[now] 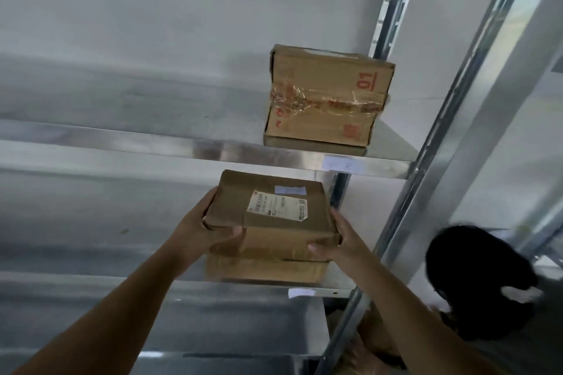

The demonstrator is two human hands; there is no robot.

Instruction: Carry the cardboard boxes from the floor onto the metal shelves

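I hold a flat cardboard box [274, 210] with a white shipping label between both hands, over the right end of a metal shelf [91, 278]. My left hand [210, 222] grips its left side and my right hand [341, 240] grips its right front corner. Whether the box rests on the shelf or on another box beneath it, I cannot tell. One shelf higher [122, 143], a larger taped cardboard box [326, 97] with red print stands at the right end.
Metal uprights [426, 161] of the rack rise at the right. A person's dark-haired head [475, 277] is low at the right, beside the rack. Something brown [374, 338] lies near the floor below. The shelves stretch bare to the left.
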